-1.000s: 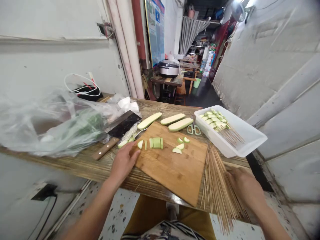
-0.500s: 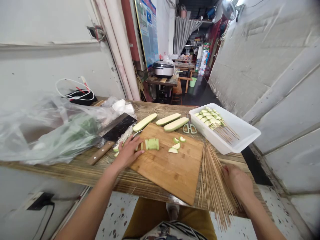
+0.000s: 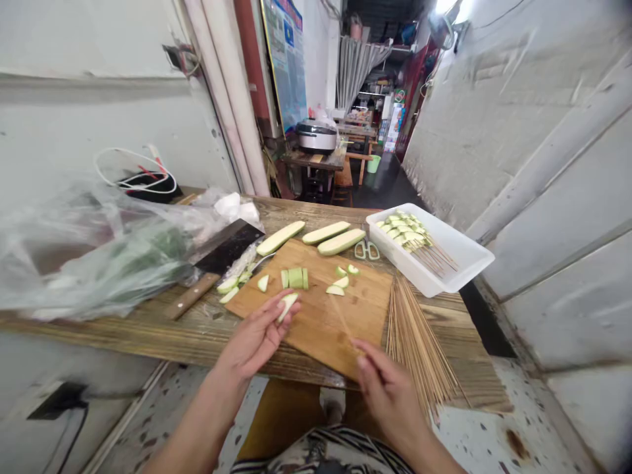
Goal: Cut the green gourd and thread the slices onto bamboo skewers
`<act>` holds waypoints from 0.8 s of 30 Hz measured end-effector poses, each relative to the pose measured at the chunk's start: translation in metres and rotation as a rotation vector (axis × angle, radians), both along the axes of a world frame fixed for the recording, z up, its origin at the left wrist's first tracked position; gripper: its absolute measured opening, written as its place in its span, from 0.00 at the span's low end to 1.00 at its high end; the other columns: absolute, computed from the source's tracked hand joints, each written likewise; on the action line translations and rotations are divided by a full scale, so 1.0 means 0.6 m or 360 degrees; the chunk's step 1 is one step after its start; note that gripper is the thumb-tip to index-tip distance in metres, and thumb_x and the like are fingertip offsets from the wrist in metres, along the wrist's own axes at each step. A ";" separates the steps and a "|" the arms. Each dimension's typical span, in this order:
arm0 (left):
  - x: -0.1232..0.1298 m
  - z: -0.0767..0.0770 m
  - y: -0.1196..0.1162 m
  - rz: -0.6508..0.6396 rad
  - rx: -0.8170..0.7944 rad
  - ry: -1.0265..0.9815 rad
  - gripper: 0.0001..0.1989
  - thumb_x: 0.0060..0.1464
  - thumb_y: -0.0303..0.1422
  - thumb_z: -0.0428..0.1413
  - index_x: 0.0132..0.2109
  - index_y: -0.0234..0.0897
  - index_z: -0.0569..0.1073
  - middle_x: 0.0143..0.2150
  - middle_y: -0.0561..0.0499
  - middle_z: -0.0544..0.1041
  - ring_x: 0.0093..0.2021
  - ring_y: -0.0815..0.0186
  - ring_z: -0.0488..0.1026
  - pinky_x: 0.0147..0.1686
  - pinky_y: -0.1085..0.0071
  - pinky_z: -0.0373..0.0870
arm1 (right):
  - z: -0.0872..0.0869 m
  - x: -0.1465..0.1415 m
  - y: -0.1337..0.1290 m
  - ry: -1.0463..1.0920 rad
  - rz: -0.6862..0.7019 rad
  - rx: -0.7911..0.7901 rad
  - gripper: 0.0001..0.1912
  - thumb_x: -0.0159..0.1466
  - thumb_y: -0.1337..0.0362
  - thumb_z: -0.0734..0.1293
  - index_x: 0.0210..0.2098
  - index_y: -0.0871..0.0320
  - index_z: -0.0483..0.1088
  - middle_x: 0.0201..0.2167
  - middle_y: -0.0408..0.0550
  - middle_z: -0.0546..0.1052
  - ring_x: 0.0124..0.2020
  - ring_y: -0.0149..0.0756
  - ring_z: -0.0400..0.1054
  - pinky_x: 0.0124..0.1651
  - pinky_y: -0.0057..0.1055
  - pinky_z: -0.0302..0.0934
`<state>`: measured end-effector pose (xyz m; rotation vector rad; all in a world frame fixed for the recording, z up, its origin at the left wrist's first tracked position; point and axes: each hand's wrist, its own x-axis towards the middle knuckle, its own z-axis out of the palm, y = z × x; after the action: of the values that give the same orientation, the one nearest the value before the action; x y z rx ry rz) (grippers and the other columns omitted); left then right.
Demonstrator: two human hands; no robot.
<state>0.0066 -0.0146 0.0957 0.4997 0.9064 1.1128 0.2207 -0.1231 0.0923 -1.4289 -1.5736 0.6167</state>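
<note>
Green zucchini slice [image 3: 287,306], gripped by left hand [image 3: 254,342], right hand [image 3: 388,385] pinching blurred skewer [image 3: 343,320]

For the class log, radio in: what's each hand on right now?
Left hand: holding pale green squash slice. Right hand: pinching thin bamboo skewer. Cleaver lies beside cutting board.

Scuffed off-white walls [image 3: 518,112] are seen on both sides, and pale vertical pipes [image 3: 224,85] are run beside a wall poster [image 3: 285,66]. Further along a narrow passage, a rice cooker [image 3: 316,137] is set on a dark wooden table [image 3: 309,160], and a grey curtain [image 3: 356,66] is hung behind it. A green bucket [image 3: 373,164] is stood on the dark floor [image 3: 385,187], while speckled terrazzo [image 3: 474,428] is laid nearer by. Light is cast from a bright lamp [image 3: 447,6] overhead.
</note>
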 end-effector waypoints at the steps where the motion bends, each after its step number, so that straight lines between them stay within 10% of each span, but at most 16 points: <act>1: 0.007 -0.003 -0.004 0.0033 -0.0035 -0.0051 0.12 0.50 0.19 0.53 0.43 0.30 0.74 0.41 0.44 0.76 0.31 0.75 0.73 0.26 0.85 0.70 | -0.004 -0.022 0.000 0.0048 0.0069 0.0063 0.14 0.65 0.65 0.58 0.48 0.57 0.69 0.35 0.49 0.79 0.31 0.36 0.74 0.32 0.27 0.68; 6: 0.019 -0.006 -0.011 0.0085 -0.0203 -0.0183 0.08 0.52 0.20 0.52 0.39 0.30 0.73 0.38 0.45 0.76 0.28 0.74 0.73 0.22 0.81 0.71 | -0.013 -0.059 -0.005 0.0069 0.0335 0.0225 0.16 0.62 0.71 0.62 0.48 0.58 0.71 0.41 0.49 0.78 0.40 0.35 0.74 0.46 0.27 0.65; 11: 0.025 0.010 -0.019 0.0171 -0.0268 -0.0185 0.06 0.54 0.22 0.51 0.38 0.28 0.72 0.40 0.40 0.77 0.40 0.62 0.76 0.39 0.66 0.75 | -0.014 -0.057 -0.012 -0.0022 0.0352 0.0180 0.18 0.62 0.73 0.60 0.51 0.60 0.69 0.40 0.52 0.78 0.38 0.35 0.74 0.44 0.26 0.66; 24: 0.038 0.031 -0.030 0.0158 -0.0230 -0.0142 0.06 0.54 0.21 0.50 0.34 0.27 0.72 0.35 0.41 0.78 0.38 0.61 0.77 0.41 0.64 0.75 | -0.019 -0.055 -0.009 -0.0072 0.0347 0.0158 0.17 0.63 0.71 0.59 0.50 0.63 0.70 0.35 0.54 0.79 0.37 0.36 0.75 0.45 0.28 0.65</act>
<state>0.0297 -0.0324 0.1141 0.2870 0.9337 1.1407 0.1878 -0.1284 0.0811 -1.2146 -1.7858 0.6272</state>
